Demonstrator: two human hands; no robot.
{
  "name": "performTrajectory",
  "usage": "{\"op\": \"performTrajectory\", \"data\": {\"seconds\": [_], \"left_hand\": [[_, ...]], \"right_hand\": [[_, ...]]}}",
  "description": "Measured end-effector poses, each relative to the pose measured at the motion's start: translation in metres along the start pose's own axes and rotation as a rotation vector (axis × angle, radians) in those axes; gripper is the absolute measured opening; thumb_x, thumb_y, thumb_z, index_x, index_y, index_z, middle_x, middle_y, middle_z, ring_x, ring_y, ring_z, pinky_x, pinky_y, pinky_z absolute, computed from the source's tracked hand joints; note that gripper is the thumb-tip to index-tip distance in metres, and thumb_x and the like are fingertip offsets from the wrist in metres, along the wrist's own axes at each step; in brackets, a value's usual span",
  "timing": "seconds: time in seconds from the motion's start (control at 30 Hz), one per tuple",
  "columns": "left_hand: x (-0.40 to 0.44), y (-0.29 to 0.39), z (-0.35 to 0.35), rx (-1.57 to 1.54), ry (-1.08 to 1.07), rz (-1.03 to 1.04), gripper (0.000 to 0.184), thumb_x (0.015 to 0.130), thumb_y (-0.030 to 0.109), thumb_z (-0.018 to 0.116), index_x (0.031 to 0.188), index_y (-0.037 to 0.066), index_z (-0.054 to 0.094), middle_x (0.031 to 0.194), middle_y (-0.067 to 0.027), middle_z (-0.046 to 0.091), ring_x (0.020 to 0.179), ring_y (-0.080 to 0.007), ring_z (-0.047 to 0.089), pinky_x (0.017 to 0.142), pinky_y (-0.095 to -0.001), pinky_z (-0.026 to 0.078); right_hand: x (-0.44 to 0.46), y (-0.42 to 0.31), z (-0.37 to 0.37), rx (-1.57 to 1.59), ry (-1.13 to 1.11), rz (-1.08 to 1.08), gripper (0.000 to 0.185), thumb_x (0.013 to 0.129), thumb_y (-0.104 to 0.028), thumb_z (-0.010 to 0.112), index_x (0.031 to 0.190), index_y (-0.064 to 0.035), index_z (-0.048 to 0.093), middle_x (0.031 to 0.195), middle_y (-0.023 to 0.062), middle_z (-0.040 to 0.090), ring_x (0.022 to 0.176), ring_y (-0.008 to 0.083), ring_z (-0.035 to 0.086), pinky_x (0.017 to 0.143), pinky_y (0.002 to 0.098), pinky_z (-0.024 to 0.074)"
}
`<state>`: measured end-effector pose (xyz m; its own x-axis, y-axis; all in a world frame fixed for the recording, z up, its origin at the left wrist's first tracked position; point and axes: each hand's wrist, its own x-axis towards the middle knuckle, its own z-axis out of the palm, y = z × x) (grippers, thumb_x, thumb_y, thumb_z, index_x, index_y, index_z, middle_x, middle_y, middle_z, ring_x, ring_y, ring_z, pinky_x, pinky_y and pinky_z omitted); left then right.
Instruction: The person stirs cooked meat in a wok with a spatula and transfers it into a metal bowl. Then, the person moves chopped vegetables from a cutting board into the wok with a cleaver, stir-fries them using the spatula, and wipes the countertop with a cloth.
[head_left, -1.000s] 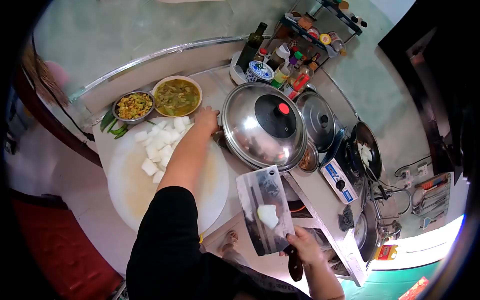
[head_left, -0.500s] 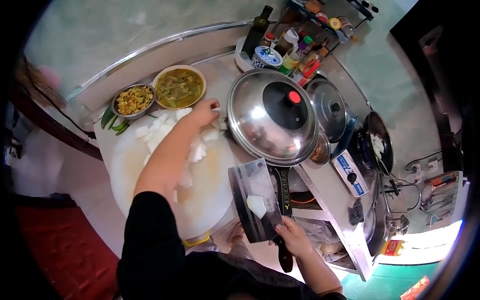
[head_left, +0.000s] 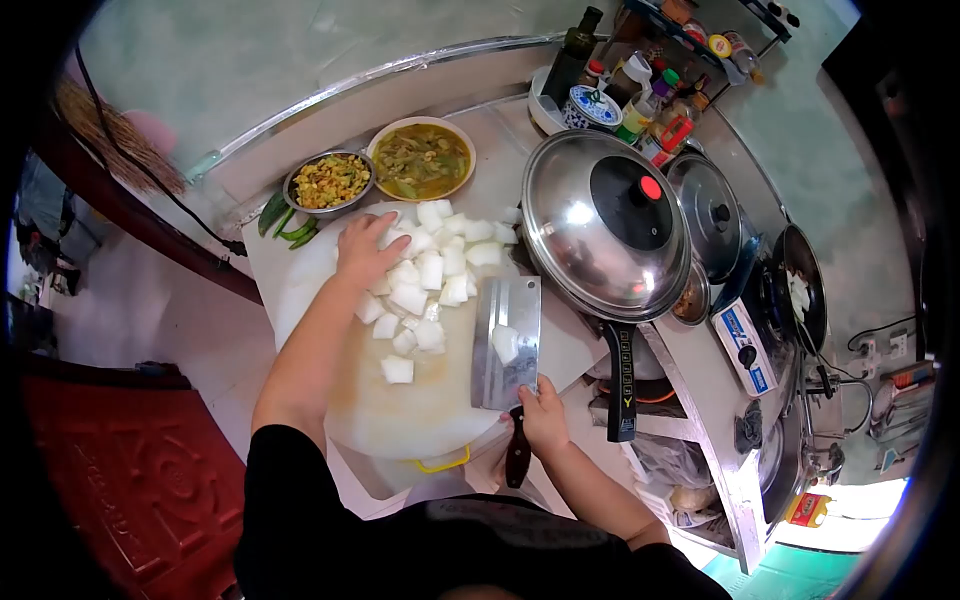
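My right hand is closed around the dark handle of a cleaver, its wide blade lying flat over the right side of the cutting board. One white piece rests on the blade. My left hand is spread at the left edge of a heap of white vegetable chunks, touching some of them. What kind of vegetable they are, I cannot tell. A few chunks lie apart from the heap, closer to me.
Behind the board stand a metal bowl of yellow chopped food and a bowl of greenish soup, with green peppers beside them. To the right is a lidded pan. A wok sits farther right, by a portable stove.
My left hand has moved from the far right of the heap to its left side and opened out. The cleaver has swung from beyond the board's right edge to over the board.
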<state>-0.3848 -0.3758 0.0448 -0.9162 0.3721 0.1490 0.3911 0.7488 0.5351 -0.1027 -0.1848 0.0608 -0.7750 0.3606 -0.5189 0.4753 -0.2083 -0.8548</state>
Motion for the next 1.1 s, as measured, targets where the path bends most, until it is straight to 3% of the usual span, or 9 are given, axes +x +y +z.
{"op": "performTrajectory", "data": {"seconds": [0.17, 0.3, 0.4, 0.6, 0.8, 1.1], "left_hand": [[-0.006, 0.013, 0.002, -0.080, 0.026, -0.079, 0.050, 0.069, 0.047, 0.060, 0.108, 0.015, 0.055, 0.112, -0.0118, 0.046, 0.106, -0.0282, 0.040, 0.093, -0.0381, 0.026], [-0.016, 0.024, 0.008, -0.014, 0.080, -0.089, 0.052, 0.068, 0.048, 0.060, 0.108, 0.014, 0.055, 0.114, -0.0124, 0.045, 0.109, -0.0285, 0.039, 0.094, -0.0380, 0.026], [-0.024, 0.035, 0.007, -0.042, 0.072, -0.146, 0.057, 0.065, 0.049, 0.062, 0.108, 0.013, 0.054, 0.117, -0.0142, 0.043, 0.111, -0.0288, 0.037, 0.094, -0.0420, 0.024], [-0.043, 0.067, 0.018, 0.010, 0.149, -0.167, 0.061, 0.061, 0.049, 0.065, 0.109, 0.014, 0.054, 0.118, -0.0154, 0.041, 0.112, -0.0276, 0.037, 0.094, -0.0494, 0.020], [-0.055, 0.092, 0.029, -0.084, 0.191, -0.134, 0.057, 0.060, 0.041, 0.068, 0.108, 0.013, 0.054, 0.116, -0.0153, 0.042, 0.109, -0.0295, 0.038, 0.094, -0.0441, 0.022], [-0.064, 0.113, 0.019, -0.195, 0.304, -0.110, 0.045, 0.063, 0.031, 0.068, 0.102, 0.012, 0.058, 0.110, -0.0171, 0.045, 0.103, -0.0323, 0.041, 0.087, -0.0393, 0.035]], "right_hand": [[0.043, -0.003, 0.035, 0.098, -0.018, -0.044, 0.022, 0.087, -0.010, 0.040, 0.107, -0.0018, 0.039, 0.084, 0.0093, 0.053, 0.053, 0.0153, 0.055, 0.046, 0.0246, 0.0444], [0.064, -0.025, 0.060, 0.038, -0.022, 0.071, 0.023, 0.086, -0.011, 0.042, 0.108, -0.0048, 0.039, 0.084, 0.0091, 0.053, 0.051, 0.0145, 0.054, 0.041, 0.0246, 0.0429], [0.067, -0.035, 0.070, 0.075, -0.075, 0.094, 0.016, 0.085, -0.012, 0.044, 0.101, -0.0082, 0.044, 0.076, 0.0041, 0.053, 0.050, 0.0117, 0.050, 0.043, 0.0221, 0.0422], [0.076, -0.033, 0.078, 0.155, -0.201, 0.086, 0.016, 0.086, -0.011, 0.046, 0.102, -0.0083, 0.044, 0.076, 0.0033, 0.052, 0.048, 0.0097, 0.048, 0.042, 0.0208, 0.0432], [0.078, -0.026, 0.072, 0.221, -0.257, 0.069, 0.020, 0.086, -0.010, 0.045, 0.105, -0.0070, 0.043, 0.081, 0.0041, 0.052, 0.054, 0.0098, 0.049, 0.045, 0.0205, 0.0448], [0.057, -0.037, 0.061, 0.301, -0.299, 0.010, 0.017, 0.086, -0.011, 0.045, 0.102, -0.0058, 0.045, 0.077, 0.0033, 0.050, 0.051, 0.0092, 0.047, 0.044, 0.0217, 0.0454]]}}
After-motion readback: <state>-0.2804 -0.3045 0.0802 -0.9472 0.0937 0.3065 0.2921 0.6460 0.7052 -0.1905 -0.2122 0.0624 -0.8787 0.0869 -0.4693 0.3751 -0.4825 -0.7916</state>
